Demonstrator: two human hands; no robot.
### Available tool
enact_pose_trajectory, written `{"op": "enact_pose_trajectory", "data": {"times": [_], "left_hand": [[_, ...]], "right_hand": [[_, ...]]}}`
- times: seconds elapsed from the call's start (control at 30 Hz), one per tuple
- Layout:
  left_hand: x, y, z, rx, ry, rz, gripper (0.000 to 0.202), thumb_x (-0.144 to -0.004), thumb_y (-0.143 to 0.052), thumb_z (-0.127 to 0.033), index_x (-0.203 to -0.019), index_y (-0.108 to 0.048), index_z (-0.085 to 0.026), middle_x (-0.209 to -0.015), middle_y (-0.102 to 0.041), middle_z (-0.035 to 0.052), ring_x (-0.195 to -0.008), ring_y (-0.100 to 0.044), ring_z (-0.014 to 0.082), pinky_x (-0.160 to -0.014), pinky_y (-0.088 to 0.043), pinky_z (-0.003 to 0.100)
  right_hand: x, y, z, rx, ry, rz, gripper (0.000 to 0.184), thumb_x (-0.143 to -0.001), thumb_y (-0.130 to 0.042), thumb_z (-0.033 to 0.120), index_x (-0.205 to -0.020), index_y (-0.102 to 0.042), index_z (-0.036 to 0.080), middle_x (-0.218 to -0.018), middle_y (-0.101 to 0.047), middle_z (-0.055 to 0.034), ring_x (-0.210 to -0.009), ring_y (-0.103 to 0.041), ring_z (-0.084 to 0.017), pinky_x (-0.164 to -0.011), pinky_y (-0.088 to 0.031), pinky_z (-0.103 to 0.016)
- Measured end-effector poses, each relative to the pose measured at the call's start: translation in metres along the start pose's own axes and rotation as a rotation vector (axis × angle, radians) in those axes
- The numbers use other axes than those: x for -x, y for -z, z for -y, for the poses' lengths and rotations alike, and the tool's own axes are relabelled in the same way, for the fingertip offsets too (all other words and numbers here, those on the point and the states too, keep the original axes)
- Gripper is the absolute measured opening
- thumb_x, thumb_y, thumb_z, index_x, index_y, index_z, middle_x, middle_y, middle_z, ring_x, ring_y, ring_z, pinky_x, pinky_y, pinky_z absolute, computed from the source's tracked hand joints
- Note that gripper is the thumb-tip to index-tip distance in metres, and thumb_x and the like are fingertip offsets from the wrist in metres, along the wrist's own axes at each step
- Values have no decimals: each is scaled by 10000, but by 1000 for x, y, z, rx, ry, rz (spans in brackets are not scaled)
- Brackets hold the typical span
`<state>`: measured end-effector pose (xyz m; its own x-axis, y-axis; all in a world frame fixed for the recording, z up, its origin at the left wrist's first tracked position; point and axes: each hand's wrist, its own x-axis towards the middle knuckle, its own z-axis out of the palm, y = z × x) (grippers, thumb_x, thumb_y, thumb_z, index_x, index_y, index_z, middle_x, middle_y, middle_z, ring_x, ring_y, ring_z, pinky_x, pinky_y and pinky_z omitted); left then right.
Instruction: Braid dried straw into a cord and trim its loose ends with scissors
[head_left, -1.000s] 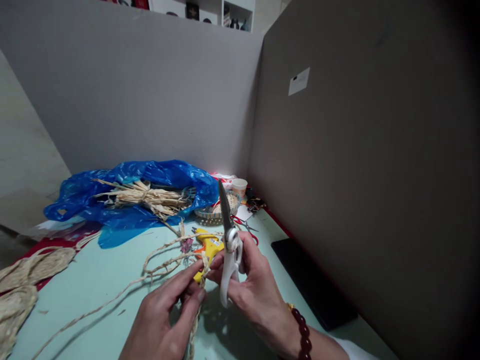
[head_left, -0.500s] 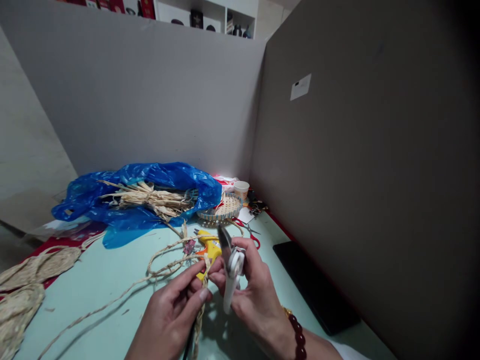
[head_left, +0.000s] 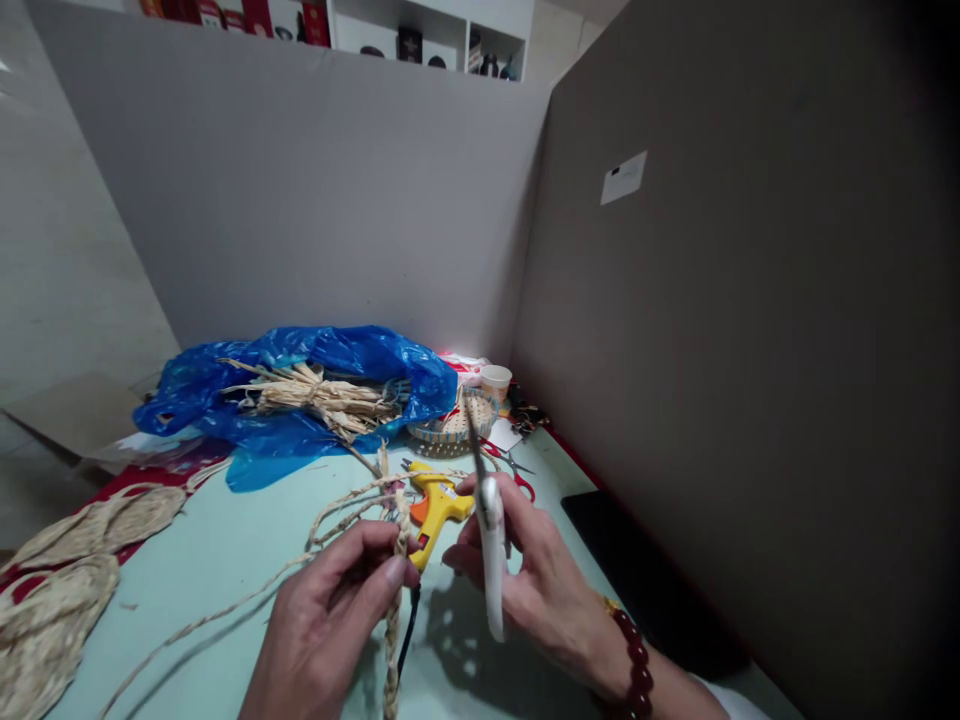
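Pinched between the thumb and fingers of my left hand (head_left: 337, 600) is a pale braided straw cord (head_left: 392, 640), which hangs down toward the bottom edge. A thinner twisted strand (head_left: 217, 610) loops across the table behind it. My right hand (head_left: 532, 570) is closed on white-handled pruning shears (head_left: 491, 550), their dark blade pointing up and away from me. The shears stand a little to the right of the cord, apart from it. Beyond both hands lies a yellow glue gun (head_left: 437, 508), its black lead running down behind the cord.
A blue plastic bag (head_left: 360, 345) with a bundle of dried straw (head_left: 322, 395) lies at the back. Beside it are a woven basket (head_left: 450, 435), a paper cup (head_left: 496, 380) and red scissors (head_left: 517, 470). Coiled straw pieces (head_left: 56, 610) sit left, a black slab (head_left: 637, 570) right.
My right hand has drawn back to the right from the cord, turning the shears more upright. My left hand keeps hold of the cord. The whole view has shifted slightly.
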<state>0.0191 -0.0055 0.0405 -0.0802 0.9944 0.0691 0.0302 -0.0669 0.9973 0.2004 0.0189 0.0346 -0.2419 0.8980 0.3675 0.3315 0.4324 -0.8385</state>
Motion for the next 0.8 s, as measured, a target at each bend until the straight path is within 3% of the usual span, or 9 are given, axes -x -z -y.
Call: {"op": "enact_pose_trajectory", "data": {"times": [0.07, 0.17, 0.3, 0.53, 0.67, 0.8], "left_hand": [[1, 1, -5, 47, -22, -20, 231, -715, -721, -436, -815, -700, -229, -718, -712, -7, -762, -640, 178, -688, -486, 193], [3, 4, -10, 103, -54, -46, 205, -722, -721, -404, -837, -711, -235, -745, -712, -8, -760, -652, 178, -705, -497, 194], [2, 7, -10, 163, -64, -34, 187, -731, -723, -395, -861, -713, -261, -735, -678, -29, -751, -616, 148, -691, -487, 153], [1, 9, -9, 211, -13, -67, 239, -673, -782, -402, -858, -734, -257, -820, -692, -29, -730, -604, 130, -655, -489, 135], [1, 7, -10, 220, -54, -54, 173, -694, -769, -375, -820, -739, -259, -879, -688, -34, -764, -603, 134, -691, -496, 145], [0, 9, -9, 185, -75, -20, 134, -734, -738, -340, -832, -753, -250, -859, -692, -16, -794, -605, 149, -716, -485, 168]], "right_hand": [[-3, 8, 2, 180, 53, 84, 351, -792, -665, 274, -1102, -506, 224, -672, -521, 62, -553, -444, -107, -536, -360, -224], [-5, 16, 3, 445, 184, 174, 315, -776, -626, 317, -1056, -533, 205, -692, -528, 25, -588, -453, -139, -562, -331, -262], [-5, 22, -1, 687, 295, 190, 305, -774, -549, 279, -1064, -545, 187, -704, -570, -14, -622, -488, -177, -590, -318, -300], [-7, 36, -11, 864, 538, 89, 466, -748, -510, 213, -1211, -522, 159, -656, -581, -5, -585, -459, -185, -568, -288, -326], [-8, 38, -15, 914, 567, 41, 666, -633, -474, 107, -1295, -474, 181, -657, -577, 7, -590, -463, -182, -572, -302, -312], [-8, 38, -17, 913, 565, 29, 728, -582, -442, 63, -1299, -475, 185, -660, -588, 14, -575, -463, -169, -563, -305, -296]]}}
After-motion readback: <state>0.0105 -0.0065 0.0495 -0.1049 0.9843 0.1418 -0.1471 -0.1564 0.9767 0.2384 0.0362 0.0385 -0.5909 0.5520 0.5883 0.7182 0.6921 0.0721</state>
